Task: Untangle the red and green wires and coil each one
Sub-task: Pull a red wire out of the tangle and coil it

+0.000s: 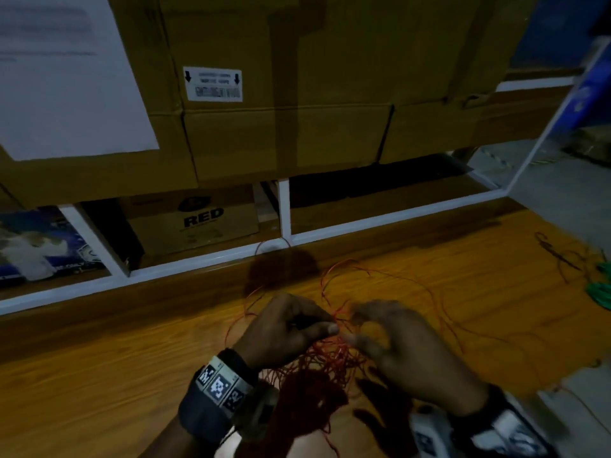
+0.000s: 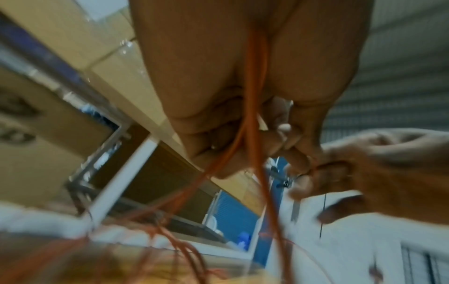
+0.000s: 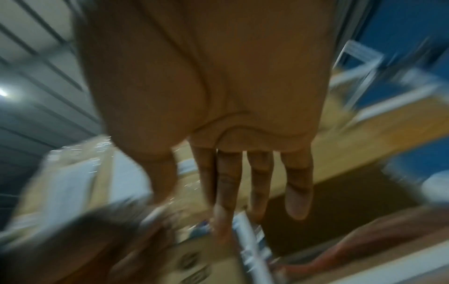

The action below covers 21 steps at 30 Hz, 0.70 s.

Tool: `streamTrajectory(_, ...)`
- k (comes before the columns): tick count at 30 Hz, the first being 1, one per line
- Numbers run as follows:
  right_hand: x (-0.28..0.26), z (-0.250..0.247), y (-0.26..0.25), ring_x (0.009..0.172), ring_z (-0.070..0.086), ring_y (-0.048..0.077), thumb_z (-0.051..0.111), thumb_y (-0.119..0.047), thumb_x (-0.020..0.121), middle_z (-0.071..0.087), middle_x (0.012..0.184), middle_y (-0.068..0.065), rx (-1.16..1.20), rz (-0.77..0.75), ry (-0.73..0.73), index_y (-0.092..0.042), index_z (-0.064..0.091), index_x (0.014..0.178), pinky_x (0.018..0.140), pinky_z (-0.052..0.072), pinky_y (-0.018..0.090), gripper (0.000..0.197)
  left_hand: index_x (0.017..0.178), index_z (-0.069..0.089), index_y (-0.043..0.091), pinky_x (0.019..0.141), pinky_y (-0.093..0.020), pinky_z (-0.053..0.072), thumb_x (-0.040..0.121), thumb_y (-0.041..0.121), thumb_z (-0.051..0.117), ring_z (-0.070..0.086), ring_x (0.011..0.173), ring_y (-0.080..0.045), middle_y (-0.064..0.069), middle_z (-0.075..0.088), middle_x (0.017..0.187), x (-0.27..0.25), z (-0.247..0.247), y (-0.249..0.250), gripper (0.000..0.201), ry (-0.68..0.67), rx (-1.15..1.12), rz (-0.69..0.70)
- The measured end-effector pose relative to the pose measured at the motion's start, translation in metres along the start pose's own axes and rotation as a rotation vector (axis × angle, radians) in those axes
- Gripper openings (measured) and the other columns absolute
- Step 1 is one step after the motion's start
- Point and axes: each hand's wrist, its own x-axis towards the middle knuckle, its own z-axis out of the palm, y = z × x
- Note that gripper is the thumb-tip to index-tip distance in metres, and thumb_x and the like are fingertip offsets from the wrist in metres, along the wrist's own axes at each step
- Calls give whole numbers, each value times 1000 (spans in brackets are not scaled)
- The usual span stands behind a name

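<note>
A: ok so where are we at? We've got the red wire as a messy tangle on the wooden floor, right under both hands, with loose loops running off toward 12 and 2 o'clock.

B: yep. Our left hand has its fingers curled in, and thumb and forefinger are pinching a strand just above the tangle. The left wrist view backs that up: red strands run down through the curled fingers and hang below.

A: and the right hand? From the head camera we see it at 3 o'clock of the left one, fingertips almost touching it, seemingly pinching the same strand. The right wrist view is super blurry, and there the fingers look fairly straight. So we honestly can't tell if it has a real hold.

B: agreed. The green wire is well apart, way over at 3 o'clock near the frame's right edge, in a small bunch on the floor beside some dark wire.

A: behind it all at 12 o'clock we've got cardboard boxes on a white-framed shelf.
</note>
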Motion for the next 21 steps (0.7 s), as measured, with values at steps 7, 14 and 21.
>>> streamTrajectory(7, 7, -17, 12, 76, 63, 1, 58, -27, 101, 70, 84, -19, 84, -38, 175, -30, 74, 96, 62, 55, 31, 17, 87, 73, -7, 71, -34, 47, 92, 38, 73, 58, 69, -19, -9, 56, 68, -21, -10, -21, 46, -15, -678, -209)
streamTrajectory(14, -9, -110, 21, 77, 66, 8, 58, -27, 104, 69, 77, -9, 169, 12, 669, -30, 69, 92, 59, 48, 11, 17, 90, 80, 24, 78, -42, 61, 95, 25, 71, 72, 81, -10, 8, 78, 86, -29, -46, -70, 10, 35, 57, -349)
streamTrajectory(21, -34, -121, 37, 71, 66, 9, 58, -49, 99, 69, 76, -13, 64, 114, 559, -33, 73, 87, 60, 52, 33, 25, 100, 70, 30, 72, -28, 52, 97, 10, 65, 65, 89, -17, 1, 67, 99, -19, -93, -69, 20, 636, 303, -184)
